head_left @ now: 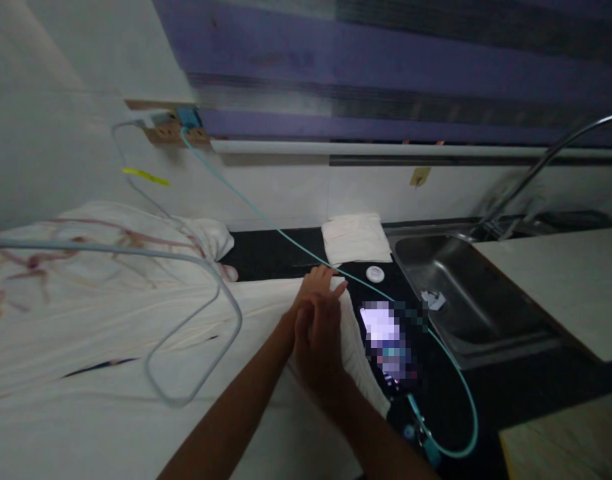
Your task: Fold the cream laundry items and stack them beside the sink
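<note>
A wide white cloth [266, 313] lies spread over the dark counter, its right edge running beside a lit phone. My left hand [316, 283] rests flat near the cloth's far right corner, fingers stretched forward. Close against it, partly over its wrist, is my right hand [320, 333] with bent, closed fingers. What those fingers hold, if anything, is hidden. To the right, the phone [389, 343] is blurred out, with a teal cable [461, 380] looping around it. A grey cord [186, 400] loops across the cloth on the left.
A folded white cloth [356, 239] and a small round white object [375, 274] lie beyond my hands. Farther right is a steel sink [456, 293] with a curved faucet [536, 163] and a pale board [561, 280]. Patterned fabric [111, 243] lies left, below a wall outlet [173, 130].
</note>
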`<state>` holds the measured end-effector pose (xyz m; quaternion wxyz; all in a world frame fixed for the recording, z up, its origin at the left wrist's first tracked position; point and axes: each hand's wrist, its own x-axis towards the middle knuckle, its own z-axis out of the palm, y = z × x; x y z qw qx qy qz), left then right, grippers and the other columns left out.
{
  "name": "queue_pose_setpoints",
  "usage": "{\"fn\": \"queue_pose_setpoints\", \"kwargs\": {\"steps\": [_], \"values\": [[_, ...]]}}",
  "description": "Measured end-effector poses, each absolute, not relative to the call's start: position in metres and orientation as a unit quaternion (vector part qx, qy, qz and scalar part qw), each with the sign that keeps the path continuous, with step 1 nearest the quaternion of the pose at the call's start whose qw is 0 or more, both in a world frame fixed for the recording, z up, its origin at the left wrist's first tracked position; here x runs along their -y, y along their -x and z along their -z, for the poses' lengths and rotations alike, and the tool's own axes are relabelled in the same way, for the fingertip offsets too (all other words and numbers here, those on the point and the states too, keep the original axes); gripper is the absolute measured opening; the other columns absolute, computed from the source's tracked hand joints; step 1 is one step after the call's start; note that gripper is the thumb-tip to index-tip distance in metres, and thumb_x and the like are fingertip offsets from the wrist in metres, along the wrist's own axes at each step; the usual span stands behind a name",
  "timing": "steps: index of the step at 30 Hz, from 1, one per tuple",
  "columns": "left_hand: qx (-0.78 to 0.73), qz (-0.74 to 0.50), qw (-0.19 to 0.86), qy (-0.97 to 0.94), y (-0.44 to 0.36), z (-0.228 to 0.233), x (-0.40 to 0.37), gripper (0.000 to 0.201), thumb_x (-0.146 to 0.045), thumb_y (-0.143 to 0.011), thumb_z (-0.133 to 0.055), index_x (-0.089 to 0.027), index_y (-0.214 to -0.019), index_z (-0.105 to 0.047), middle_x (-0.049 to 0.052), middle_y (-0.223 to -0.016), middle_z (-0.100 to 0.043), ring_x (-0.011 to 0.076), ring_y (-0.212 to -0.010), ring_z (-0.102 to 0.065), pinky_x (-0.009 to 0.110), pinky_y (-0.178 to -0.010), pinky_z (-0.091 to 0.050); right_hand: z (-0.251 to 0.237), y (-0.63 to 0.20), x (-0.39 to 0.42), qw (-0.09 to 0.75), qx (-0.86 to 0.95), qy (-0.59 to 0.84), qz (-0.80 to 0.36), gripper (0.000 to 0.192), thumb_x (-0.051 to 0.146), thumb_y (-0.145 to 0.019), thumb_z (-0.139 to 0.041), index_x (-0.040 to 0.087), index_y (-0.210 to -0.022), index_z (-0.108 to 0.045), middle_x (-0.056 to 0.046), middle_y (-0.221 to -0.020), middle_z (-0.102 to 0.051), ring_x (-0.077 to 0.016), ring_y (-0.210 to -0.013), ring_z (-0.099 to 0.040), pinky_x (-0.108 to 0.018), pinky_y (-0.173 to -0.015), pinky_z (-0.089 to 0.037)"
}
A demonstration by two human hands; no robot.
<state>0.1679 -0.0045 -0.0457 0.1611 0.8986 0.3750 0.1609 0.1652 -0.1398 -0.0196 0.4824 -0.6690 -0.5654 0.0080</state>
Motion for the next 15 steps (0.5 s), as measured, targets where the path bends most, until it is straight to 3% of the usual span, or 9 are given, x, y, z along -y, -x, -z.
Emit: {"fn": "queue_pose_setpoints", "kwargs": {"steps": [4, 9, 11, 15], "values": [[-0.396, -0.144, 0.130, -0.898, -0.169, 0.046, 0.006, 0.048, -0.057, -0.099, -0.055, -0.013, -0.115, -0.065, 0.018, -0.126, -0.061, 0.0340, -0.118, -0.053, 0.047, -0.101, -0.044, 0.009, -0.156, 0.148, 0.432, 0.617, 0.656, -0.047, 0.026, 0.023, -0.105, -0.042, 0.017, -0.121, -0.061, -0.015, -0.123, -0.063, -0.0294, -0.115, -0.057, -0.049, -0.105, -0.049], [-0.390, -0.149, 0.128, -0.900, -0.166, 0.039, 0.010, 0.045, -0.055, -0.103, -0.047, -0.014, -0.114, -0.060, 0.016, -0.114, -0.066, 0.0328, -0.114, -0.059, 0.047, -0.103, -0.042, -0.015, -0.168, 0.176, 0.312, 0.739, 0.593, -0.065, 0.020, 0.024, -0.104, -0.049, 0.016, -0.108, -0.067, -0.013, -0.110, -0.069, -0.0272, -0.103, -0.061, -0.043, -0.094, -0.055], [-0.382, -0.149, 0.136, -0.902, -0.164, 0.037, 0.012, 0.044, -0.054, -0.105, -0.043, -0.014, -0.112, -0.059, 0.015, -0.109, -0.068, 0.0317, -0.109, -0.063, 0.045, -0.100, -0.043, -0.025, -0.177, 0.195, 0.245, 0.786, 0.564, -0.062, 0.021, 0.028, -0.104, -0.052, 0.016, -0.102, -0.069, -0.013, -0.103, -0.070, -0.0283, -0.096, -0.063, -0.045, -0.087, -0.056], [-0.385, -0.155, 0.164, -0.895, -0.161, 0.035, 0.014, 0.041, -0.054, -0.105, -0.043, -0.017, -0.115, -0.058, 0.013, -0.102, -0.072, 0.0289, -0.099, -0.068, 0.038, -0.087, -0.047, -0.028, -0.189, 0.223, 0.132, 0.806, 0.575, -0.050, 0.038, 0.051, -0.101, -0.060, 0.015, -0.102, -0.074, -0.017, -0.099, -0.073, -0.0350, -0.092, -0.065, -0.061, -0.088, -0.054]]}}
